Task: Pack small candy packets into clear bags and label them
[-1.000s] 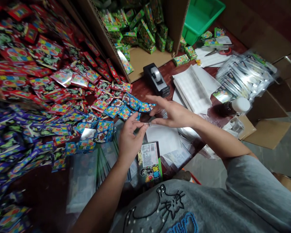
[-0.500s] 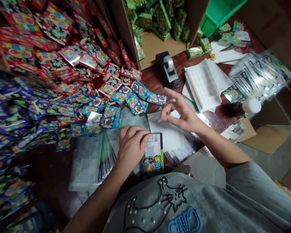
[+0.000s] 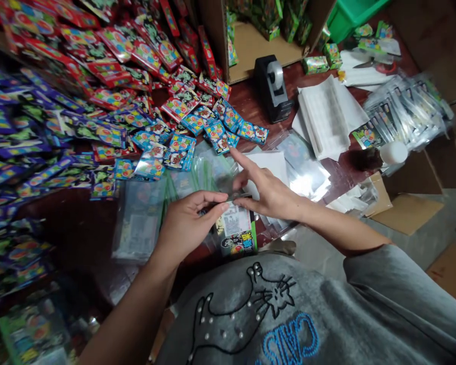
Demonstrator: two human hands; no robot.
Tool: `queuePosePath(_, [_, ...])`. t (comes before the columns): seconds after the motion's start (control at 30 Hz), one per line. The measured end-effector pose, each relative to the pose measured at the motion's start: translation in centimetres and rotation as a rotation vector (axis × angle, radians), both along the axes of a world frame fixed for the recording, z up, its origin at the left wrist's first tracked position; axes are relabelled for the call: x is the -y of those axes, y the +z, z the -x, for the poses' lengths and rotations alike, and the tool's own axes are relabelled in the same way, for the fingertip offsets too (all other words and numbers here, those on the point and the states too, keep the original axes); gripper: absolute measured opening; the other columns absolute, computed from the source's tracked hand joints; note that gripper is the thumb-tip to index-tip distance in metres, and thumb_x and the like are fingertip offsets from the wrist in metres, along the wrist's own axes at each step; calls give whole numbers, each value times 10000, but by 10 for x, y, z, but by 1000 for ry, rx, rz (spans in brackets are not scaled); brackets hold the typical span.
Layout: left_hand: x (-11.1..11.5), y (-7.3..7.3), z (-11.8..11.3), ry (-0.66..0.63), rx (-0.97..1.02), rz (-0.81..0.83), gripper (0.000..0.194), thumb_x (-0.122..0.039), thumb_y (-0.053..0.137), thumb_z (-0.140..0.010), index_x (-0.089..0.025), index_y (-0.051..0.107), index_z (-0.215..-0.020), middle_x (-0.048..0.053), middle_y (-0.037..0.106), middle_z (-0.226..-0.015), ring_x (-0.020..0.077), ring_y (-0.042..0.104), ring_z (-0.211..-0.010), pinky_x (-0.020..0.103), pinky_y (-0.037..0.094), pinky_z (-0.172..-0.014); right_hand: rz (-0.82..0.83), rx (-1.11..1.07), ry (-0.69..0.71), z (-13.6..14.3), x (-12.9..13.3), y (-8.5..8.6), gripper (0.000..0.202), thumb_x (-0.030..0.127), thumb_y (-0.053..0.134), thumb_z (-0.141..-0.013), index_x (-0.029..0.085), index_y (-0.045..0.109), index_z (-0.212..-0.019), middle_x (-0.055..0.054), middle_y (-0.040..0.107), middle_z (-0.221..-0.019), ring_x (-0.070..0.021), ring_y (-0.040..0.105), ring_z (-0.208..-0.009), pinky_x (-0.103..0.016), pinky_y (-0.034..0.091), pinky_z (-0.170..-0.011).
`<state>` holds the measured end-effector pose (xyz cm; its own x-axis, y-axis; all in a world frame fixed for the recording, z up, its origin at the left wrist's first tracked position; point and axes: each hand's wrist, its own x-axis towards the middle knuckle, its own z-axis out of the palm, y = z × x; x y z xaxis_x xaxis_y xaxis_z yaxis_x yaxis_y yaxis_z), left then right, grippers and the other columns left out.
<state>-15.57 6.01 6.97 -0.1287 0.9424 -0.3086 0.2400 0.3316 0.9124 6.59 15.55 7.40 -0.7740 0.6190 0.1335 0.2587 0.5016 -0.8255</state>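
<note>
My left hand pinches the upper edge of a printed packet between thumb and fingers. The packet lies in front of my shirt and has a white barcode label and a black-and-green printed panel. At its upper right edge is my right hand, thumb against the edge and another finger curled near it, index finger stretched out. Whether a small clear piece lies between the fingertips cannot be made out. Clear plastic bags with green edges lie fanned out left of and behind my hands.
Red sachets, purple sachets and blue sachets are heaped at left. A black tape dispenser stands before a cardboard box with green packs. Right are papers, filled clear packets and a white-capped bottle.
My right hand has moved left and down to the packet's upper edge. My left hand has gone from lying over the packet to pinching its edge. The view has shifted slightly.
</note>
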Motion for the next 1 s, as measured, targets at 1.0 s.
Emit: queuePosePath(1.0, [113,-47,9,383,82,-267,388,-401,912,-819,-219,622,-1002,47,745,-1099,173,768,-916,274,636,-794,220,-246,-229,40,36,-25,1054,425,723,-1030,381,-35,-1761,-148,501,-1646,-233,708,-1079,-374,670,-883])
